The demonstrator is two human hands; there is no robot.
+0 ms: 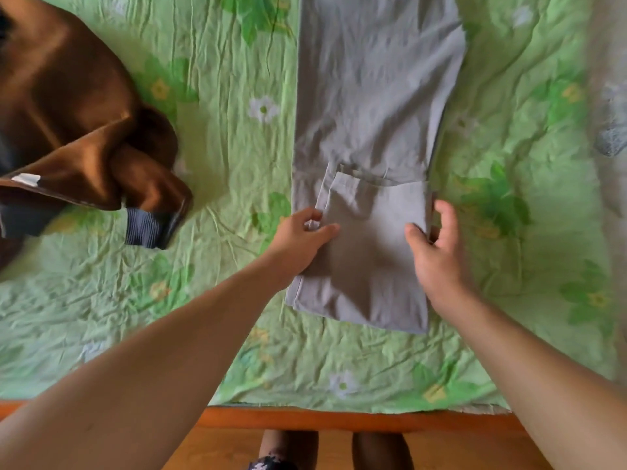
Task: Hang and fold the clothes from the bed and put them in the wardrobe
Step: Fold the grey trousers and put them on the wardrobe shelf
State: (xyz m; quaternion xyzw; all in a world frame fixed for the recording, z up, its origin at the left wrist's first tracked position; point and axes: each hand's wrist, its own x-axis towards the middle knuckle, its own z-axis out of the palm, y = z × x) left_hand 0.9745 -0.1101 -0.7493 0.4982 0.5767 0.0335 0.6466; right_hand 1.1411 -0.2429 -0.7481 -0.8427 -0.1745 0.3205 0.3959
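At the far left of the bed lies a crumpled brown garment [78, 123], glossy and heaped, with a small white label showing near its lower edge and a dark blue ribbed piece of clothing [146, 228] poking out from under it. Both rest on the green floral bedsheet [224, 137], which is wrinkled all over and covers the mattress down to the wooden bed frame [305, 418] along the near edge. Right of the brown heap, past a bare stretch of sheet, the left hand [298, 239] reaches in from the lower left on a bare forearm and pinches the left edge of the grey trousers [373, 96], thumb on top and fingers [314, 215] curled around a small fold of cloth. The trousers lie flat in a long strip running away from the person up the middle of the bed, smoothed out, with a patch pocket facing up near the close end and the near hem lying just short of the bed's edge. On the trousers' right edge the right hand [437, 252] grips the cloth, thumb pressed on the upper surface and the other fingers wrapped around the side. Farther right, at the picture's edge, a pale grey blurred item [610, 140] rests on the sheet; what it is cannot be told.
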